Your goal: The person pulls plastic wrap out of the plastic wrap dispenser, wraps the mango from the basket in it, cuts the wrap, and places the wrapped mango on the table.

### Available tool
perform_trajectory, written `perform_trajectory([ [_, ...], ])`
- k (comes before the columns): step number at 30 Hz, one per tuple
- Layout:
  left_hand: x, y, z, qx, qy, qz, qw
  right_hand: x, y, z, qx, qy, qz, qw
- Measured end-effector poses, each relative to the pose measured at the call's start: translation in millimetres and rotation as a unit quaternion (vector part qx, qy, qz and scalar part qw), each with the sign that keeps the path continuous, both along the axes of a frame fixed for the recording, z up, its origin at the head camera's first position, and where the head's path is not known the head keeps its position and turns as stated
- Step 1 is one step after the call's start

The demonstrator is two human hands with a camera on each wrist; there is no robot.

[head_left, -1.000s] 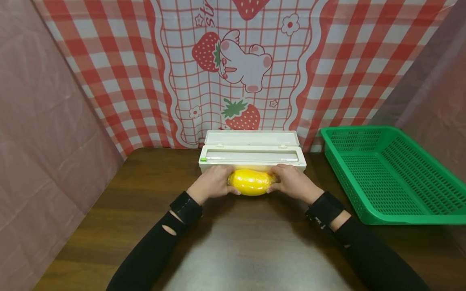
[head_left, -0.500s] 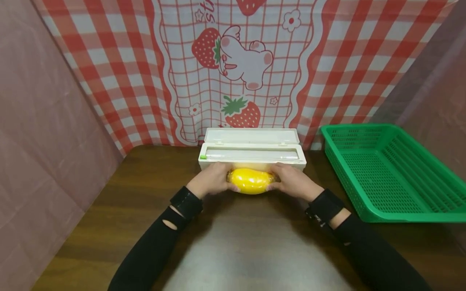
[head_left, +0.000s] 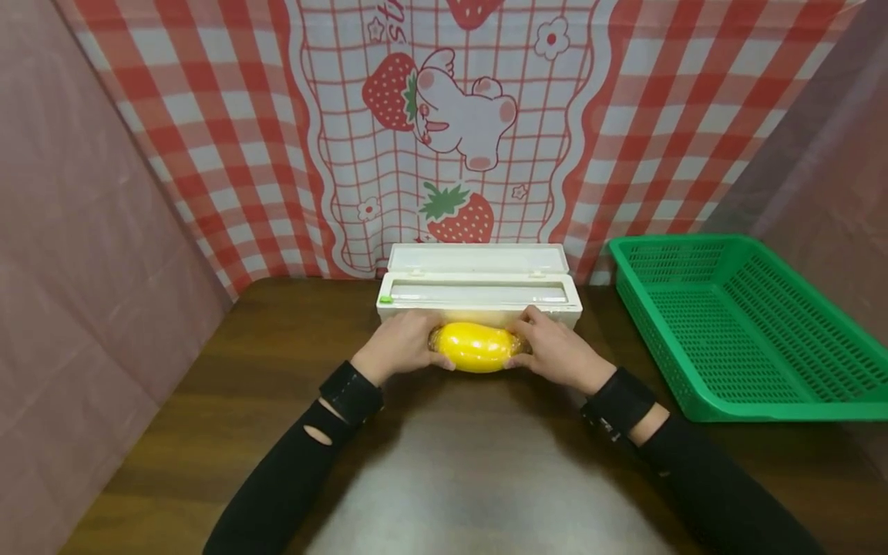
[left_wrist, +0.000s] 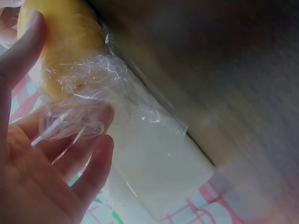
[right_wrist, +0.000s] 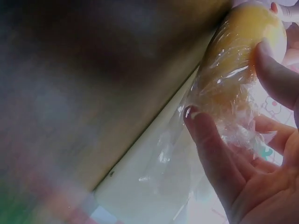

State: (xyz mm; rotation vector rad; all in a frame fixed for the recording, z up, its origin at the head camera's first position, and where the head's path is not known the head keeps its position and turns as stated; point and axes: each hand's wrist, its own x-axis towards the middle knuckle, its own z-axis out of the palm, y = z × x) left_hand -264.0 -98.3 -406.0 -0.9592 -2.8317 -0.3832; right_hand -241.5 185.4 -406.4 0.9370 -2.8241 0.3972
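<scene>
Gripping at both ends here, up at the far side of a brown table (head_left: 444, 478)! Holds a yellow object (head_left: 476, 347) between the left hand (head_left: 404, 344) and the right hand (head_left: 558, 352), just in front of a white box (head_left: 479, 314). Presses the left thumb onto the near side, with the other fingers curled in behind around the film-covered end. Mirrors that on the right, with the thumb on the yellow surface and one fingertip up against the clear film (left_wrist: 110, 70). And look at that film: stretched shiny over the yellow, bunched and wrinkled toward both ends, trailing loose along the front of the box. Hard to tell any contact between yellow object and table. Spot the lid (head_left: 479, 258), tipped back open at the rear of the box, and a green slider (head_left: 386, 300) at the front left corner. Out to the right, well apart from the hands, see a green basket (head_left: 798, 412). Wearing black sleeves (head_left: 277, 478), with black bands (head_left: 351, 393) at the wrists. Take in, behind everything, a red-and-white checked cloth (head_left: 243, 116) printed with strawberries.
</scene>
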Motion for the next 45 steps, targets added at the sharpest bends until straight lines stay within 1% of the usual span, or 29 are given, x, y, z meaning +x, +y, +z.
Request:
perform_trajectory([
  [3, 0.2, 0.5, 0.4, -0.023, 0.017, 0.006, 0.9996, -0.6, 1, 2.8, 0.004, 0.014, -0.003, 0.9999],
  [5, 0.4, 0.9, 0.3, -0.033, 0.022, 0.008, 0.9992, -1.1, 1, 4.0, 0.006, 0.022, -0.006, 0.9997],
  [11, 2.0, 1.8, 0.5, -0.037, 0.018, 0.012, 0.9991, -3.2, 3, 2.3, 0.007, 0.041, -0.012, 0.9991],
  [15, 2.9, -0.4, 1.7, -0.036, 0.008, 0.020, 0.9991, -4.0, 5, 1.7, 0.003, 0.041, -0.010, 0.9991],
  [18, 3.2, -4.3, 3.1, -0.025, 0.000, 0.022, 0.9994, -4.0, 8, 4.6, -0.001, 0.039, -0.012, 0.9992],
  [22, 2.8, -14.3, 6.4, 0.014, -0.006, 0.023, 0.9996, -3.5, 8, 10.4, -0.016, 0.037, -0.019, 0.9990],
  [24, 1.6, -21.5, 8.9, 0.047, -0.003, 0.023, 0.9986, -4.0, 7, 13.1, -0.029, 0.040, -0.019, 0.9986],
  [26, -0.2, -30.2, 11.8, 0.085, 0.010, 0.025, 0.9960, -5.6, 4, 15.8, -0.045, 0.045, -0.016, 0.9978],
  [28, -3.2, -39.8, 13.9, 0.127, 0.029, 0.032, 0.9910, -8.3, -1, 18.3, -0.059, 0.052, -0.008, 0.9968],
  [31, -9.2, -53.0, 15.2, 0.190, 0.064, 0.043, 0.9788, -12.7, -12, 22.7, -0.075, 0.056, 0.002, 0.9956],
  [32, -11.4, -56.5, 15.0, 0.206, 0.071, 0.048, 0.9749, -14.4, -17, 24.2, -0.080, 0.056, 0.006, 0.9952],
  [34, -16.2, -61.8, 14.2, 0.225, 0.075, 0.057, 0.9698, -17.9, -26, 27.4, -0.085, 0.053, 0.006, 0.9949],
  [35, -18.5, -63.8, 13.1, 0.231, 0.073, 0.061, 0.9681, -19.6, -30, 29.2, -0.088, 0.052, 0.010, 0.9947],
  [37, -22.8, -67.2, 10.6, 0.236, 0.057, 0.067, 0.9677, -23.9, -39, 32.0, -0.090, 0.050, 0.015, 0.9946],
  [39, -27.3, -70.5, 6.0, 0.238, 0.029, 0.074, 0.9679, -27.4, -48, 35.0, -0.090, 0.047, 0.020, 0.9947],
  [42, -33.8, -75.9, -2.4, 0.242, -0.023, 0.085, 0.9664, -32.1, -62, 38.7, -0.091, 0.041, 0.030, 0.9945],
  [45, -39.4, -79.1, -9.2, 0.250, -0.074, 0.092, 0.9610, -37.2, -76, 41.7, -0.098, 0.038, 0.038, 0.9938],
])
